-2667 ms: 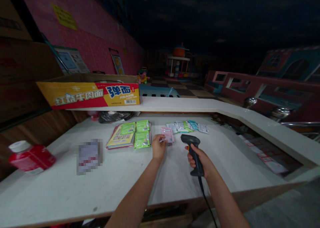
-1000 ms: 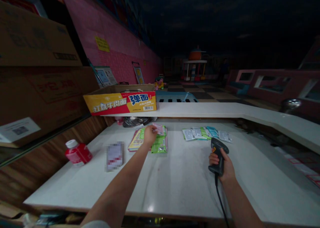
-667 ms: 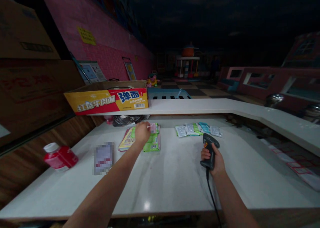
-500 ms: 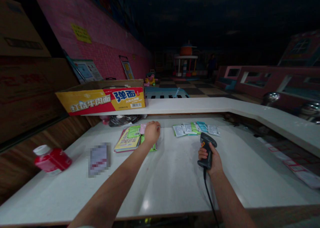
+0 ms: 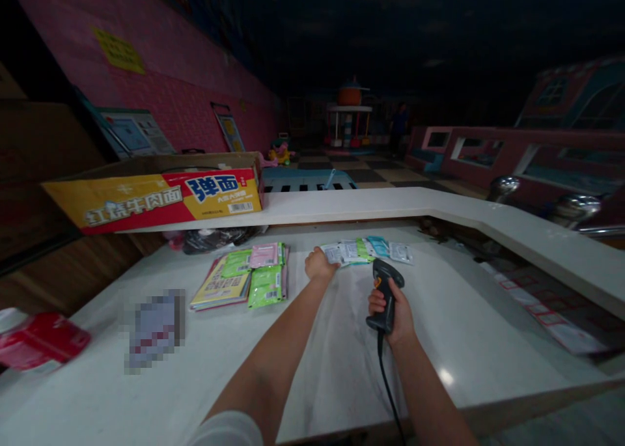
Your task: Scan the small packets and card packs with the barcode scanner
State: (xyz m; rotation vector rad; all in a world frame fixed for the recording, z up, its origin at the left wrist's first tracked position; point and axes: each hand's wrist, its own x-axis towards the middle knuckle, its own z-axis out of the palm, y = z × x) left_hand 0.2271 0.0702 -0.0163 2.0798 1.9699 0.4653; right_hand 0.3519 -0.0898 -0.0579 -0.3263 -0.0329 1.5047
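Note:
My right hand (image 5: 394, 310) grips a black corded barcode scanner (image 5: 385, 292) upright above the white counter (image 5: 342, 361). My left hand (image 5: 319, 264) reaches forward with curled fingers and touches the left end of a row of small white, green and blue sachets (image 5: 370, 250). Whether it has pinched one I cannot make out. To the left lies a stack of green and yellow packets (image 5: 241, 281), with a pink packet (image 5: 264, 254) resting on top of it.
A yellow-and-red cardboard box (image 5: 156, 190) sits on the raised white ledge (image 5: 390, 205). A black bag (image 5: 215, 239) lies under it. A red bottle with a white cap (image 5: 34, 342) lies at far left, near a blurred card (image 5: 155, 329).
My left hand carried the pink packet left, left it on the green stack, then moved right to the sachet row. My right hand kept hold of the scanner.

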